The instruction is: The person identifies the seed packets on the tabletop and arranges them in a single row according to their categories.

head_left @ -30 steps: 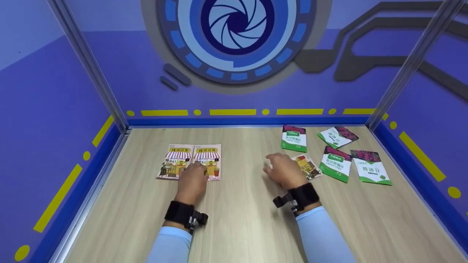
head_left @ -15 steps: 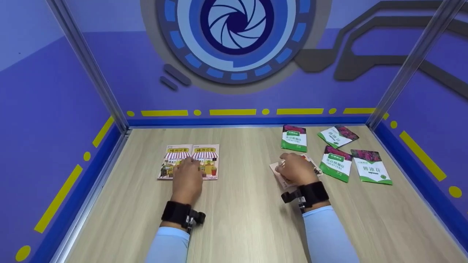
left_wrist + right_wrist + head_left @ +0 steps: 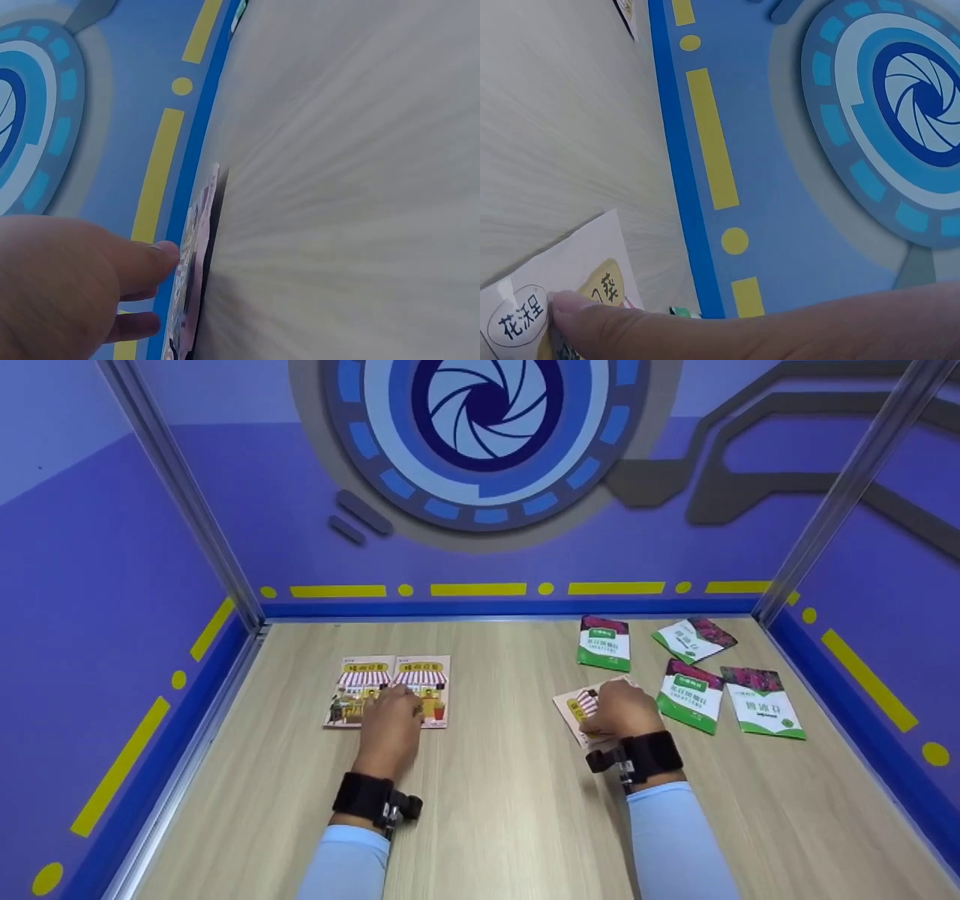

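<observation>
While two pink packets lie aligned, the askew third looks unfinished; left fingers are apart, grip unclear for right fingers.

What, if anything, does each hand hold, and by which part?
A grip cannot be told: the right hand has its thumb at a pink packet, beside the printed oval; the left hand is over two more.

Worktop: pale wood grain, smooth, low sheen
Pink packets under my left hand: smooth, printed, papery
Pink packet at my right hand: same papery face
Green-and-white packets beyond it: smooth print
My wristbands: black cloth, matt
My sleeves: smooth cloth
Wall ahead: smooth, flat print
Corner posts: metal, faintly shiny
</observation>
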`<state>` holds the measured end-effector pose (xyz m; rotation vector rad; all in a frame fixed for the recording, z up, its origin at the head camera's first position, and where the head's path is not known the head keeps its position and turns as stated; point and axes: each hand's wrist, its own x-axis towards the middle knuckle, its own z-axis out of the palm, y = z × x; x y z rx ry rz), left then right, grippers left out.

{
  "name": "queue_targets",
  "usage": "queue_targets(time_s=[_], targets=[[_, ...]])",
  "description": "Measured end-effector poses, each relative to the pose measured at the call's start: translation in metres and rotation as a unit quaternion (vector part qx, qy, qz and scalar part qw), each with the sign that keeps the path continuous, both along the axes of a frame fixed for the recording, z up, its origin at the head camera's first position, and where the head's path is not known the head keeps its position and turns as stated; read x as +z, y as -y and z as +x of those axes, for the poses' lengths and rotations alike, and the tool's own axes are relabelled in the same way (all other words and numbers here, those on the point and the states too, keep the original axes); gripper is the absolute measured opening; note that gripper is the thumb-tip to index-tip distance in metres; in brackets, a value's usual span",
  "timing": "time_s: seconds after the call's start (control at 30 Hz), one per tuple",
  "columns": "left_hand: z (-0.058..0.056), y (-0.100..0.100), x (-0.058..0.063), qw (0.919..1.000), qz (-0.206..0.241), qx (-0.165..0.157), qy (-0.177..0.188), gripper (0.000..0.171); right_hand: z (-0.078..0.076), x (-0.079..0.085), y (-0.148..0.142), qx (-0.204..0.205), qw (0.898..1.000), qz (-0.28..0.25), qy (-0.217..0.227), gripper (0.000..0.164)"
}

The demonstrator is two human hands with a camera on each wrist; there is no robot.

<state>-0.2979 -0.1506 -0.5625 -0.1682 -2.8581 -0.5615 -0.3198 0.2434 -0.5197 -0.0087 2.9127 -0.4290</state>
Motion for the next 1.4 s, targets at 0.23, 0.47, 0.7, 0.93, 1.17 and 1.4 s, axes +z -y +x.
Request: queue_targets(time_s=[0.23,0.47,0.7,0.93,1.17,1.4], targets=[[0.003,-0.006,-0.001,0.9997,-0.002,-0.018,0.019,0.014,0.0,-0.006,0.018,0.076,0.997,0.004,-0.026,0.037],[0.002,-0.008,-0.004,0.9981,-0.017,-0.017,0.058,0.019,-0.001,-0.005,0.024,0.084,0.993,-0.074,-0.04,0.052],[0.003,-0.007,-0.004,0.9984,-0.013,-0.024,0.05,0.02,-0.005,-0.005,0.001,0.056,0.997,-0.032,-0.036,0.052],[0.005,-0.007,-0.003,0.9984,0.007,-0.017,0.053,0.022,-0.007,-0.008,-0.01,0.061,0.995,-0.068,0.035,0.038],[0.005,-0.005,-0.004,0.999,0.0,-0.027,0.035,0.016,-0.007,-0.007,0.004,0.126,0.992,-0.027,0.005,0.034],[0.004,-0.009,-0.005,0.9989,0.018,-0.027,0.035,0.013,-0.003,-0.013,0.021,0.106,0.994,-0.022,-0.026,0.04]])
